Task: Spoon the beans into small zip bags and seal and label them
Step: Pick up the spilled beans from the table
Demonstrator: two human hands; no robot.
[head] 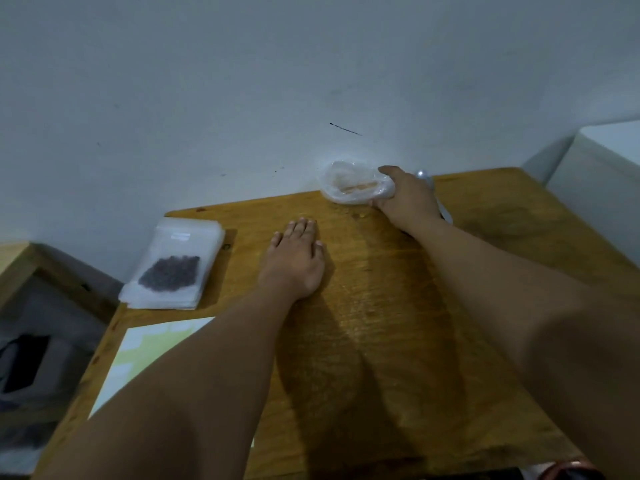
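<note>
A stack of small zip bags (pixel 157 300) is laid at the left edge of the wooden table (pixel 381 306). A filled bag of dark beans (pixel 169 273) is set on top of it. A sheet of labels (pixel 145 348) is partly covered by the left arm. A shiny spoon (pixel 423 175) is half hidden behind the right hand (pixel 408 197). A clear plastic bag (pixel 349 183) with a few pale beans is held between that hand's thumb and curled fingers. It is at the far edge, close to the wall (pixel 242 98). The left hand (pixel 298 261) is laid flat on the table, fingers straight. Bare wood is seen between both hands.
</note>
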